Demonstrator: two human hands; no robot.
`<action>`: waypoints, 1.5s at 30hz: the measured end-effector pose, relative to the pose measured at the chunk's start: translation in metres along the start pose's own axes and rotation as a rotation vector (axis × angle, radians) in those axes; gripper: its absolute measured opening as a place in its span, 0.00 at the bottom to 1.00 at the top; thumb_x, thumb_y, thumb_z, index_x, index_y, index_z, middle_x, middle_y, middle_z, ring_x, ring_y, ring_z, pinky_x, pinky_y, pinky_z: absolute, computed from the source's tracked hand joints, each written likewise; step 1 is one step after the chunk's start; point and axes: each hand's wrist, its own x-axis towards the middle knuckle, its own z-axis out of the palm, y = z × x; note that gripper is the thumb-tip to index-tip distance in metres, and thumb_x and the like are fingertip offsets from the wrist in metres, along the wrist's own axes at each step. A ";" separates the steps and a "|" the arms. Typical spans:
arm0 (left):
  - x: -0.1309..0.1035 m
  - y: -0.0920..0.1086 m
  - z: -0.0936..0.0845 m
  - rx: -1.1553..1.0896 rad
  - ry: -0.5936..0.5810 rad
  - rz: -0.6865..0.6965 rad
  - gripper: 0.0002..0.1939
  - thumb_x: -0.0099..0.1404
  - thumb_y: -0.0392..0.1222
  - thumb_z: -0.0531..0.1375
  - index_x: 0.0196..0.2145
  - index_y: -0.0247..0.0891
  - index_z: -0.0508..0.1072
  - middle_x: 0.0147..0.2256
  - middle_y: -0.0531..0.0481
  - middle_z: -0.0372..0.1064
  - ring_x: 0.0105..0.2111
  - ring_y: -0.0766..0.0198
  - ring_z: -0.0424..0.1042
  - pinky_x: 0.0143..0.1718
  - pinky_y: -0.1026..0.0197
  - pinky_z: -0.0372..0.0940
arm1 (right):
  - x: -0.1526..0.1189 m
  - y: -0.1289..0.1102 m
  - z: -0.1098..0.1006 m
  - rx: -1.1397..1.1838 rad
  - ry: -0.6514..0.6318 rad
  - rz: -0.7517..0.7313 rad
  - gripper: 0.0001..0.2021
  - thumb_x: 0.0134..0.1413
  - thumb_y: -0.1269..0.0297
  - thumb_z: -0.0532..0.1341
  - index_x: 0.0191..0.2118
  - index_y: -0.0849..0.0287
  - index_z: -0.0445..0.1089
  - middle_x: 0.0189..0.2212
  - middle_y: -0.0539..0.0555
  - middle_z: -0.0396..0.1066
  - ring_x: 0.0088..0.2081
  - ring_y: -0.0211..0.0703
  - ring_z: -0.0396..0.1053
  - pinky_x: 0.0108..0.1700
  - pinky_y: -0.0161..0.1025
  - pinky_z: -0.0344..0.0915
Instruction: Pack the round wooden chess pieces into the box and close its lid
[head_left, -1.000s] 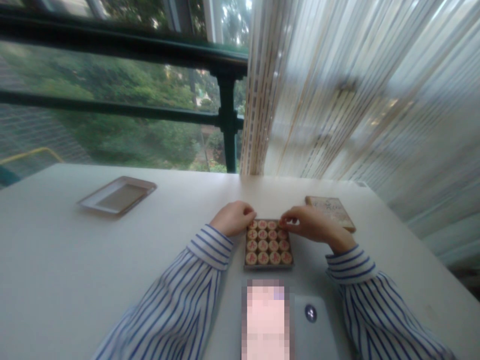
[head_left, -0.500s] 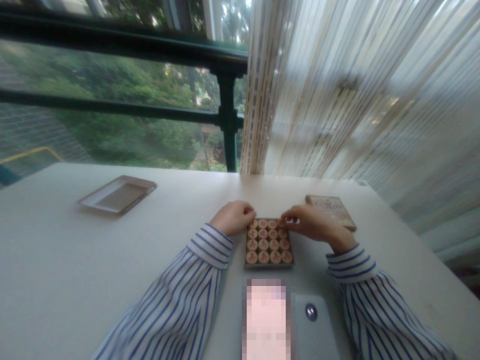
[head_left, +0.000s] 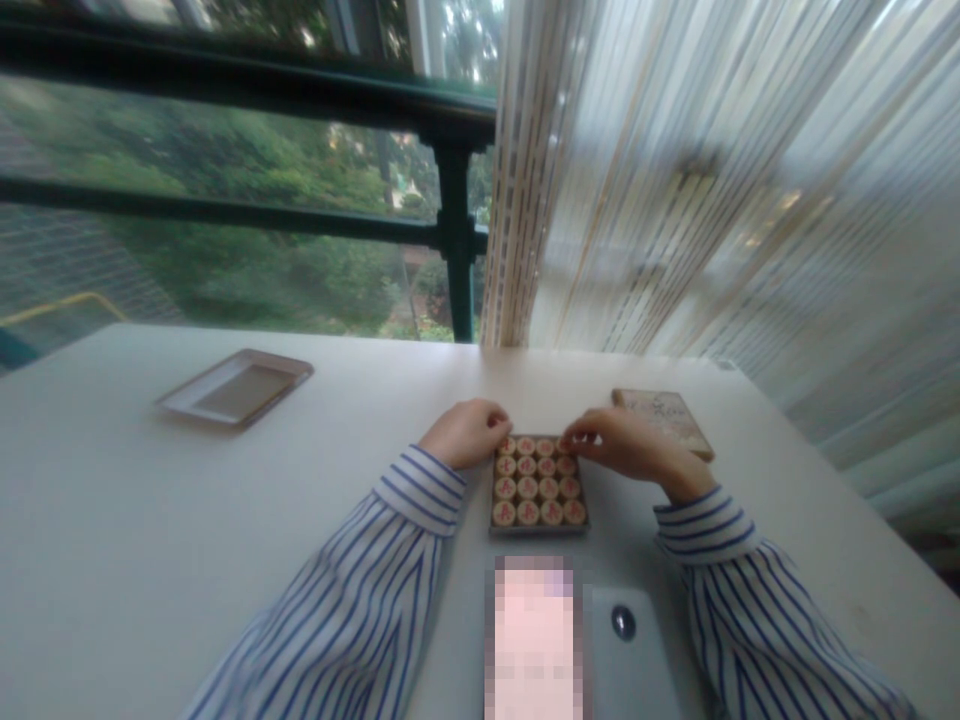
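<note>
A square box (head_left: 492, 500) holds red-marked round xiangqi pieces (head_left: 528, 488) in neat rows, lying flat on the white table. At its far left corner my left hand (head_left: 470, 432) is closed, thumb and fingers pinched together over the rim and the edge of a corner piece. My right hand (head_left: 611, 440) has its thumb and fingertips closed at the far right corner, partly covering the corner xiangqi piece (head_left: 564, 446). Whether either hand pinches a piece or the box rim is hidden by the fingers.
A shallow tray-like lid (head_left: 240, 392) lies at the far left of the table (head_left: 360, 400). Beyond my right hand is a flat patterned box (head_left: 671, 420). Nearer me are a blurred-out phone-shaped object (head_left: 533, 640) and a grey device with a dark oval (head_left: 637, 660). A string curtain (head_left: 600, 200) hangs behind.
Almost nothing differs. My right fingertips have shifted very slightly at the box corner; my left hand keeps its place.
</note>
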 end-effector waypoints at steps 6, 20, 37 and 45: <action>0.000 0.001 -0.001 0.007 -0.004 -0.009 0.19 0.59 0.50 0.51 0.37 0.38 0.75 0.36 0.46 0.74 0.37 0.59 0.71 0.36 0.64 0.62 | 0.001 0.000 0.001 0.010 0.002 -0.015 0.12 0.54 0.60 0.55 0.40 0.52 0.74 0.34 0.54 0.72 0.34 0.41 0.68 0.36 0.35 0.61; 0.000 -0.001 0.001 -0.019 -0.013 -0.023 0.19 0.58 0.51 0.51 0.39 0.38 0.75 0.36 0.46 0.74 0.37 0.59 0.71 0.37 0.64 0.62 | 0.000 0.001 0.001 0.004 0.006 -0.035 0.12 0.54 0.59 0.56 0.41 0.49 0.73 0.36 0.54 0.71 0.36 0.41 0.67 0.39 0.37 0.60; 0.000 -0.003 0.002 0.007 -0.011 -0.018 0.20 0.58 0.52 0.51 0.40 0.38 0.74 0.36 0.46 0.74 0.37 0.59 0.71 0.37 0.64 0.63 | -0.001 0.000 0.000 -0.021 -0.010 -0.051 0.12 0.54 0.59 0.55 0.41 0.50 0.73 0.36 0.55 0.71 0.36 0.42 0.67 0.39 0.36 0.60; 0.000 -0.004 0.002 0.001 -0.013 -0.023 0.20 0.58 0.52 0.51 0.40 0.38 0.74 0.36 0.46 0.74 0.37 0.60 0.72 0.37 0.64 0.63 | -0.001 -0.001 -0.001 -0.037 -0.012 -0.035 0.12 0.55 0.58 0.55 0.41 0.49 0.73 0.36 0.54 0.71 0.35 0.42 0.67 0.37 0.36 0.60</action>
